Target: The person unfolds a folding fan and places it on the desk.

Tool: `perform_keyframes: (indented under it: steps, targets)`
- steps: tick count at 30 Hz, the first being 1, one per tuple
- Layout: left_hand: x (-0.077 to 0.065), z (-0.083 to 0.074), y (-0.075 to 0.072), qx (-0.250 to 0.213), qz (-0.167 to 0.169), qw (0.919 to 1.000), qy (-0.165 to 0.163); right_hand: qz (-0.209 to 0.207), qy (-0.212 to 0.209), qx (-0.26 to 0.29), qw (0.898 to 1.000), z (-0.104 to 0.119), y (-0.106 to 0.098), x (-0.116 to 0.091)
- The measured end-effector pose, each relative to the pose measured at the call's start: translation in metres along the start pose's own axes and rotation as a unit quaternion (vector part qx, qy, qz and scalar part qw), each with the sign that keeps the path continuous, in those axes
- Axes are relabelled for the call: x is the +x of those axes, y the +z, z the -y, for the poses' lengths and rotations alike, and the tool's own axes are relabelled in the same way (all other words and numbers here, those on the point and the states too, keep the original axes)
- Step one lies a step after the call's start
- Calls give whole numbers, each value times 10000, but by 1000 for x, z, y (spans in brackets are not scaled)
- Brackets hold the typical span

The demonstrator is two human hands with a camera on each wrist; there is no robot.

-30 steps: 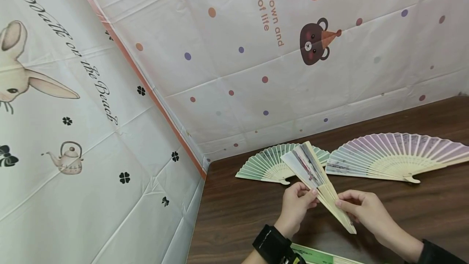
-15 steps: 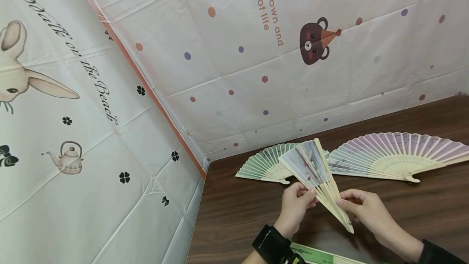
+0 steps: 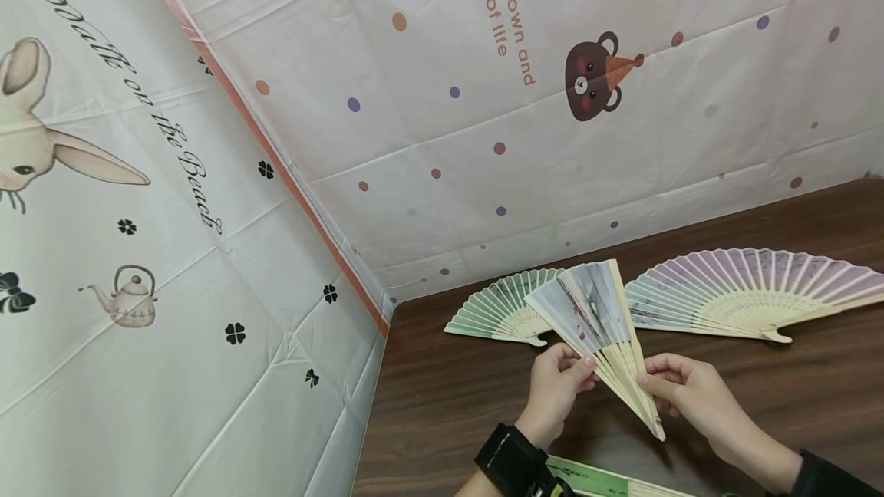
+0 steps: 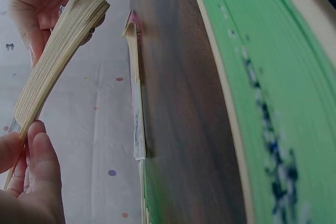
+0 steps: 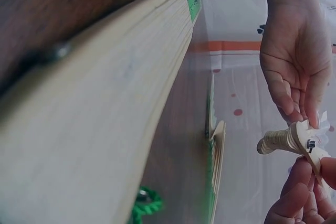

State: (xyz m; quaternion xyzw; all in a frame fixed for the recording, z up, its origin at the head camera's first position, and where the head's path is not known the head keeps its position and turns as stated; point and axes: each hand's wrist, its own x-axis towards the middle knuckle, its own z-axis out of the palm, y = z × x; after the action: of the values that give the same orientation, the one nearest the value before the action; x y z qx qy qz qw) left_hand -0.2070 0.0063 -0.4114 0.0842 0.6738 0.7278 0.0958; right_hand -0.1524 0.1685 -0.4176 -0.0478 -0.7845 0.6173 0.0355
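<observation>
A folding fan (image 3: 587, 309) with a greyish-blue painted leaf and pale sticks is held partly spread above the table. My left hand (image 3: 555, 390) pinches its left outer stick between thumb and fingers. On the opposite edge, lower down, my right hand (image 3: 691, 393) pinches the right outer stick. The sticks converge at a pivot end pointing down toward the table. In the left wrist view, the stacked sticks of the fan (image 4: 60, 59) show edge-on between both hands. The right wrist view shows the fan's pivot end (image 5: 286, 140) with a small dark rivet.
Spread on the brown table (image 3: 442, 405) lie a green fan (image 3: 497, 309), partly behind the held one, and a purple-and-blue fan (image 3: 753, 290). A folded green fan (image 3: 594, 479) lies at the near edge. Printed cloth (image 3: 428, 136) hangs behind and at left.
The held fan has spread wider, showing more of its painted leaf. My right hand has shifted slightly to the right with its edge stick. My left hand has stayed nearly still.
</observation>
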Motion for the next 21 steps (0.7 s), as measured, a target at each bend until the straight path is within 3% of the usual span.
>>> perform_keyframes:
  steps: [21]
  targets:
    - [1, 4, -1, -41, -151, 9999, -53, -152, -89, 163, 9997, -3, -1, 0]
